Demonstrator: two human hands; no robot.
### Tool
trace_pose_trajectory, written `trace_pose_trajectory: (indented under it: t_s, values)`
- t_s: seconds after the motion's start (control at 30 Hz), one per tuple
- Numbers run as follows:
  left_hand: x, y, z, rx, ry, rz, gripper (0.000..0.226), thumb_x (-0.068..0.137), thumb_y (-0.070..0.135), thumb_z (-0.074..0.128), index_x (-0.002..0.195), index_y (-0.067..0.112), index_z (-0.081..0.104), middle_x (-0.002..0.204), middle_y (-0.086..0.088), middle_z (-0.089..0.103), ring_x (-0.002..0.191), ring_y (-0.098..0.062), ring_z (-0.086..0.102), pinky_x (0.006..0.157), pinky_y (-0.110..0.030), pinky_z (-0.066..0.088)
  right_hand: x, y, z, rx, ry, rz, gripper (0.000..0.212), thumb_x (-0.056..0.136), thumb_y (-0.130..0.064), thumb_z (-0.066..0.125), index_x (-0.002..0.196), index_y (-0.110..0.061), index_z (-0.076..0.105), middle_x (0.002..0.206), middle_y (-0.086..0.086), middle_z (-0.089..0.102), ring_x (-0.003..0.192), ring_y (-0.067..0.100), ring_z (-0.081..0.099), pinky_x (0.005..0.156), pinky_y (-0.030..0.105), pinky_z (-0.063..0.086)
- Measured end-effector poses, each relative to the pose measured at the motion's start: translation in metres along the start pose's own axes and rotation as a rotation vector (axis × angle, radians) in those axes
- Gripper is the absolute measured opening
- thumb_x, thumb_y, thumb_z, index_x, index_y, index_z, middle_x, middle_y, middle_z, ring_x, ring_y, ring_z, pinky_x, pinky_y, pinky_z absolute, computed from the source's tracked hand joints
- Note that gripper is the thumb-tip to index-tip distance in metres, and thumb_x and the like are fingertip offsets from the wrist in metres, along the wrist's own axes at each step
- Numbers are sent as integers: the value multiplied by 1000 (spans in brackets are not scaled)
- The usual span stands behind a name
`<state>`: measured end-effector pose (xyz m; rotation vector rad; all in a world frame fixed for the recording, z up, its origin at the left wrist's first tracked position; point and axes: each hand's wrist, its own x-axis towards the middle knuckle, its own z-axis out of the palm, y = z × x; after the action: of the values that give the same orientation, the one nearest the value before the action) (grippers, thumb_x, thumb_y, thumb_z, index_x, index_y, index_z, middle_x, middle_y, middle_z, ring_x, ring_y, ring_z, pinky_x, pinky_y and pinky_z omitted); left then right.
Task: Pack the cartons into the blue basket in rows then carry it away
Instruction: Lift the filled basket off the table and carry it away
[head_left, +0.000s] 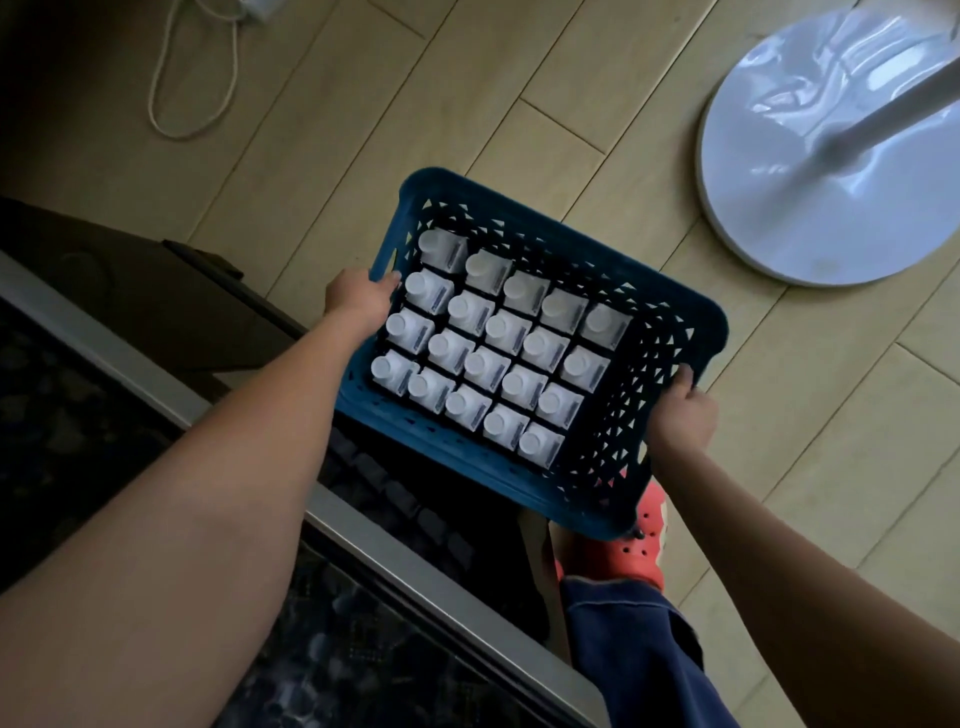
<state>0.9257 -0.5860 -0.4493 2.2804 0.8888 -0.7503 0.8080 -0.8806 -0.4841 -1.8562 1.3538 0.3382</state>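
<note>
The blue basket (691, 322) hangs in the air over the wooden floor, held at both short ends. Inside it stand several white-capped cartons (488, 343) packed upright in tight rows, filling most of the floor of the basket; a strip at the right end is bare. My left hand (358, 299) grips the left rim at its handle slot. At the opposite end, my right hand (680, 413) is closed around the right rim. Both arms reach forward from the bottom of the view.
A dark glass-topped table with a silver edge (156, 374) lies at left and below. A white round fan base (831, 156) stands on the floor at upper right. A white cable (192, 78) loops at top left. My red shoe (634, 551) is under the basket.
</note>
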Motion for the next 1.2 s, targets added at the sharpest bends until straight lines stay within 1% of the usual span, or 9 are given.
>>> trace_pose_trajectory:
  t_s: [0.17,0.33,0.5,0.63,0.8,0.9,0.97,1.13,1.2]
  values:
    - [12,-10,9,-9,-37,15,46,97,37,48,122,0,57,121,-17,60,100,-28,56,86,-32,44,-1,17,12,4,14,28,50,102,-39,32,61,-11,41,76,14,50,75,26,49,68,36,35]
    - [21,-11,16,57,-55,28,43,99,34,45,123,0,56,123,-19,58,112,-33,55,88,-34,43,-9,32,20,21,10,42,51,102,-37,31,61,-9,43,67,10,49,70,25,49,64,35,36]
    - [24,-12,12,133,-57,30,45,101,31,41,122,-5,55,124,-22,57,112,-36,54,89,-36,44,-8,33,20,27,-11,84,51,100,-43,31,73,-6,54,80,16,59,76,30,58,76,45,48]
    - [25,-17,8,91,-3,28,27,96,13,47,111,-5,61,112,-23,64,102,-35,61,86,-39,51,-10,29,16,118,-90,151,51,101,-40,30,61,-13,47,61,12,51,53,24,50,60,39,44]
    - [23,-15,6,240,62,74,22,94,4,48,109,-5,61,112,-18,65,89,-26,55,80,-35,46,-14,25,18,56,-96,198,47,100,-44,29,69,-13,47,86,16,56,79,28,55,75,42,45]
    - [27,-15,7,300,111,89,21,95,2,45,105,-3,62,113,-17,64,98,-30,60,77,-34,45,-15,27,26,48,-97,214,47,101,-42,28,94,-5,56,90,16,57,85,29,56,86,45,48]
    - [26,-14,6,316,152,77,25,94,-3,39,106,-3,61,115,-17,63,101,-32,59,77,-35,44,-19,24,31,39,-101,212,44,102,-41,28,94,-6,54,91,16,57,85,28,55,87,44,48]
    - [34,-16,4,262,241,45,32,94,-3,38,67,8,49,94,-16,62,82,-25,51,69,-32,39,-18,21,40,63,-117,225,48,101,-43,28,72,-10,48,82,14,55,76,27,54,73,39,46]
    - [38,-17,3,233,249,28,31,94,-3,37,66,8,48,81,-10,54,82,-23,48,69,-32,38,-18,19,41,83,-138,237,48,102,-43,27,66,-14,42,71,8,51,63,24,50,63,34,41]
